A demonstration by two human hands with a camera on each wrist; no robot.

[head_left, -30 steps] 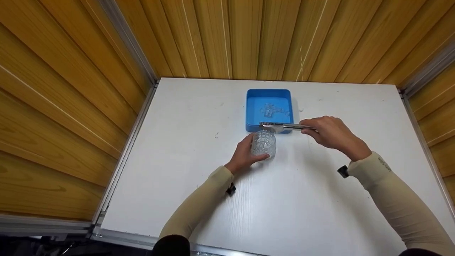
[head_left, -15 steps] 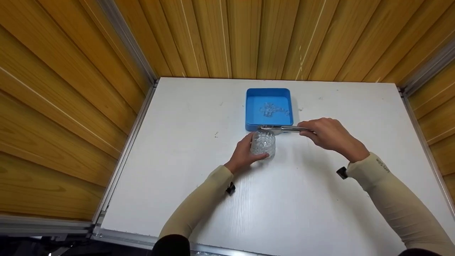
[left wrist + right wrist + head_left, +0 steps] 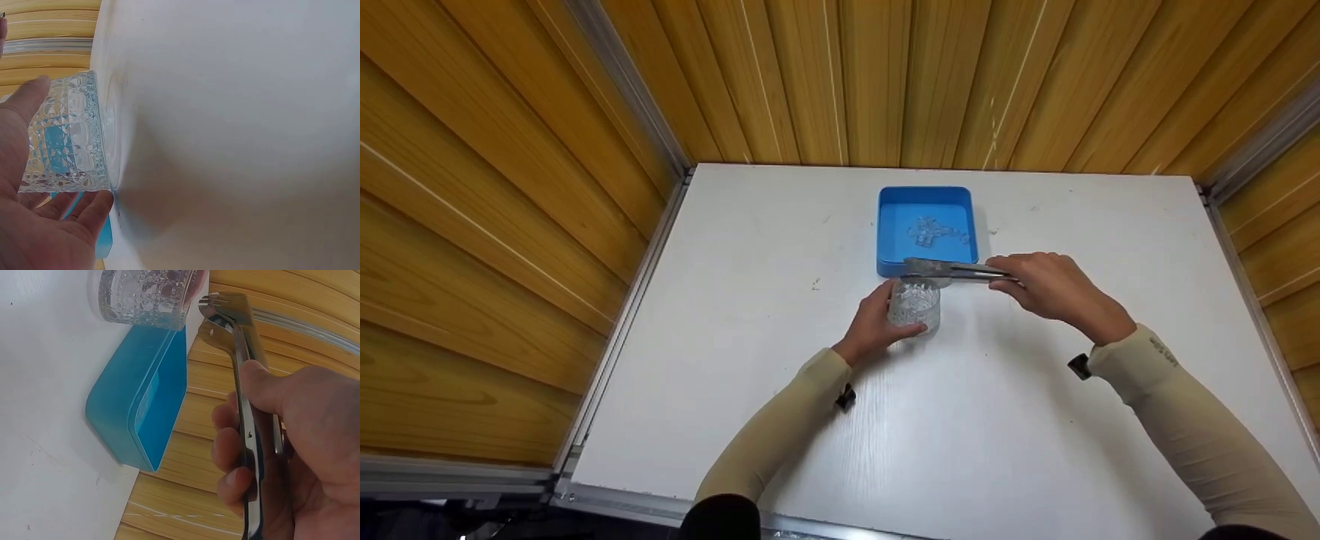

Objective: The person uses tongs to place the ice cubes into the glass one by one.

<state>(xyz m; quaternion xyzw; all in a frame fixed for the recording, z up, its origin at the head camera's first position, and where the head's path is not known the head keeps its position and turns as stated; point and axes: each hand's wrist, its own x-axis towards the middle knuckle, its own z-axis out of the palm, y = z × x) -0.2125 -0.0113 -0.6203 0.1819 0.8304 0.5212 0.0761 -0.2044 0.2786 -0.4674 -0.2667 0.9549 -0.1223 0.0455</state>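
Note:
My left hand (image 3: 877,322) holds a clear, cut-pattern glass (image 3: 916,306) upright on the white table, thumb on the near side. In the left wrist view, the fingers (image 3: 93,211) lie along the side of the glass opposite the thumb. My right hand (image 3: 1046,289) grips metal tongs (image 3: 960,271) by the handles, and their ends hover over the mouth of the glass. The right wrist view shows the tong ends a little apart, with nothing visible between them. Just behind the glass stands a blue tray (image 3: 889,232) with several clear cubes (image 3: 928,232) in it.
The white table (image 3: 750,300) has wood-patterned walls (image 3: 877,82) at the back and sides. A metal rail (image 3: 622,315) runs along its left edge. Small dark marks dot the tabletop.
The tongs dipped to the rim of the glass, then rose slightly and turned, so their two arms now show apart. The left hand and the glass have stayed almost still.

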